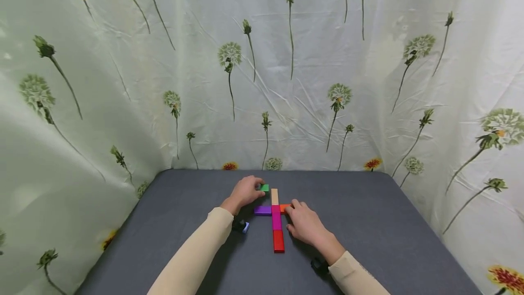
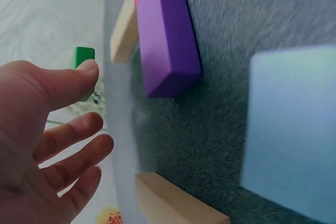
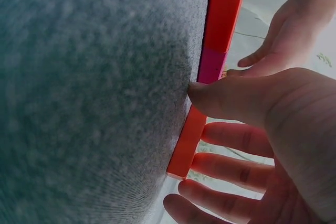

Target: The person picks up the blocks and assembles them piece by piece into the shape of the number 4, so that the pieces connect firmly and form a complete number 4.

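In the head view, your left hand (image 1: 244,191) pinches a green rectangular block (image 1: 265,188) beside a pale wooden bar (image 1: 274,196). Left wrist: your other three fingers hang loosely curved. Right wrist: your right hand (image 3: 283,124), fingers extended, touches an orange rectangular bar (image 3: 187,145) without gripping it.

Your grey tabletop (image 1: 368,204) bears a pale block (image 1: 274,196), magenta block (image 1: 276,218) and red block (image 1: 279,241) in line, a purple block (image 1: 263,211) left of them, an orange block (image 3: 188,142) right, and, apart, a light-blue block (image 1: 246,228) and a wooden block (image 2: 170,203).
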`<state>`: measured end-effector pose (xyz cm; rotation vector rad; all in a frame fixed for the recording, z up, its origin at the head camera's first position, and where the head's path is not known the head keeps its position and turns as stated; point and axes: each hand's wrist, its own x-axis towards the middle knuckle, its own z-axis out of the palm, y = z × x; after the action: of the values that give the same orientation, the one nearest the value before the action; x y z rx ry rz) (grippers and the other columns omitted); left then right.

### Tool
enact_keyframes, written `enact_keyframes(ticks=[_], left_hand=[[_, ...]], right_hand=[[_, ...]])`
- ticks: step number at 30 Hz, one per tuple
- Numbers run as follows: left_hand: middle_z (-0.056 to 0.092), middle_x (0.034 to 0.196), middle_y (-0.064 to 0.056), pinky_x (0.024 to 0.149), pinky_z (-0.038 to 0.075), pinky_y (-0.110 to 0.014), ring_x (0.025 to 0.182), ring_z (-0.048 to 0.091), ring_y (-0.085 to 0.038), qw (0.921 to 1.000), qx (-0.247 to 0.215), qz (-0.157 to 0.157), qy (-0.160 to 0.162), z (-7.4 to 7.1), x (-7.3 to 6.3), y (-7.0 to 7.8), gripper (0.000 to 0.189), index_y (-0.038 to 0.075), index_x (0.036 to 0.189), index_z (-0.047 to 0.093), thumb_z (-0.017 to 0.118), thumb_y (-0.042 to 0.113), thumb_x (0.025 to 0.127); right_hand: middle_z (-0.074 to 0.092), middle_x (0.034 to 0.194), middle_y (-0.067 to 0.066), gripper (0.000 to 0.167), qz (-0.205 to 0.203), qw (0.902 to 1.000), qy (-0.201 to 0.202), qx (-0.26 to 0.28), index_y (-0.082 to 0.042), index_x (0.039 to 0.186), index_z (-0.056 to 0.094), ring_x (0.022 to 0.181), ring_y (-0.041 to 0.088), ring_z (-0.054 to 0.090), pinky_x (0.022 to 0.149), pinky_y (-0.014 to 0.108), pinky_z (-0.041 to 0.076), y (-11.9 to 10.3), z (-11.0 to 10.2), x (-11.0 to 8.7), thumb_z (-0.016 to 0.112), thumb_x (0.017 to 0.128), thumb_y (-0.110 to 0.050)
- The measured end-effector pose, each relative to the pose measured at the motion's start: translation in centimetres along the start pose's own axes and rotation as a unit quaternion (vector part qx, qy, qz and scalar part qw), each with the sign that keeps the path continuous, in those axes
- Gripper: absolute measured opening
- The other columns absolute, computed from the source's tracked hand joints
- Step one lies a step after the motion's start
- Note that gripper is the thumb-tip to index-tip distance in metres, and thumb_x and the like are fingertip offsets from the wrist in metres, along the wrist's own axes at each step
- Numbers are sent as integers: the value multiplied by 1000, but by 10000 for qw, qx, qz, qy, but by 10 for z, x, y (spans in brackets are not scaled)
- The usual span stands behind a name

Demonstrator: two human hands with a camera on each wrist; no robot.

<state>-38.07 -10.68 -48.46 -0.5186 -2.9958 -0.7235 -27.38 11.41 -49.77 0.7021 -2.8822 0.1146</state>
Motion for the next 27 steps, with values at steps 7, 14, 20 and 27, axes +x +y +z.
enact_keyframes(ticks=[7, 14, 20, 27], left_hand=[[69, 105, -3, 83, 53, -43, 94, 63, -20, 9994, -222, -81, 251, -9, -24, -4, 34, 18, 122, 73, 78, 27, 90], [69, 101, -3, 88, 48, -50, 97, 63, -23, 9986, 265, 167, 421, -16, -44, -15, 32, 19, 118, 74, 79, 30, 88], [66, 108, -2, 88, 45, -53, 105, 59, -26, 9975, 545, 311, 321, -13, -60, -18, 32, 21, 117, 75, 79, 34, 88], [64, 118, -4, 90, 44, -58, 116, 55, -32, 9975, 562, 390, 187, -6, -72, -18, 31, 20, 114, 76, 81, 33, 86]], right_hand=[[55, 103, 9, 36, 76, 9999, 37, -83, -10, 111, 70, 86, 23, 54, 71, 41, 56, 0, 1, 2, 82, 84, -29], [55, 104, 9, 36, 2, 10000, -12, -9, -9, 114, 70, 88, 24, 54, 73, 41, 55, 0, 2, 1, 81, 85, -27], [55, 104, 9, 35, -25, 10000, -24, 13, -9, 114, 70, 87, 24, 54, 73, 41, 55, 0, -1, 1, 81, 85, -26], [56, 105, 9, 33, 6, 10000, 8, -4, -10, 112, 70, 88, 25, 55, 72, 41, 55, -1, -2, 0, 81, 86, -25]])
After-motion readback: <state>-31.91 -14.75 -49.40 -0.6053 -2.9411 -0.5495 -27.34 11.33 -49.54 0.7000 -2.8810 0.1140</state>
